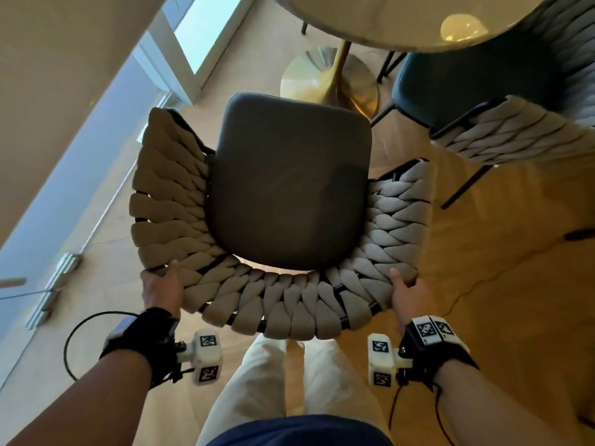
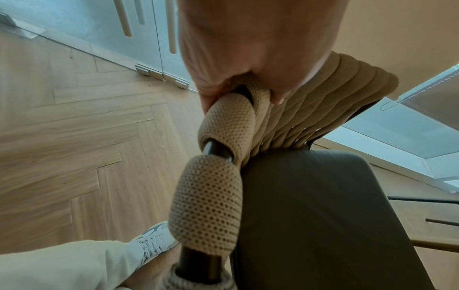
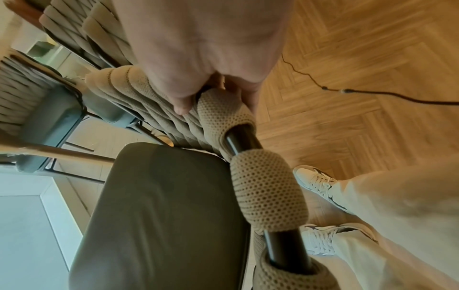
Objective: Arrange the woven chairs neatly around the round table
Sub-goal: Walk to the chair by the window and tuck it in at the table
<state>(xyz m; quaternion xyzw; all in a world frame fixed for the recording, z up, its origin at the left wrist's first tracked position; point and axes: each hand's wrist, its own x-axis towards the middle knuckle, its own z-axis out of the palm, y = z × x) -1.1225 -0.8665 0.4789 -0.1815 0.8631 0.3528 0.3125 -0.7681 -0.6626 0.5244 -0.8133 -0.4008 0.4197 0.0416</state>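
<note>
A woven chair [image 1: 283,194] with a dark seat cushion and beige braided back stands directly below me, its front facing the round table [image 1: 402,17]. My left hand [image 1: 162,286] grips the top rail of the backrest at its left rear; in the left wrist view the left hand [image 2: 248,64] is wrapped round the woven rail [image 2: 228,121]. My right hand [image 1: 407,292] grips the same rail at the right rear, and the right wrist view shows the right hand [image 3: 206,58] curled round the braided rail [image 3: 223,111]. The chair [image 3: 161,212] sits a short way back from the table's gold pedestal base [image 1: 331,82].
A second woven chair [image 1: 502,117] with a dark blue seat sits tucked at the table's right side. Glass doors [image 1: 80,162] run along the left. A thin black cable [image 3: 372,94] lies on the herringbone wood floor to the right. My legs and shoes [image 3: 320,241] stand just behind the chair.
</note>
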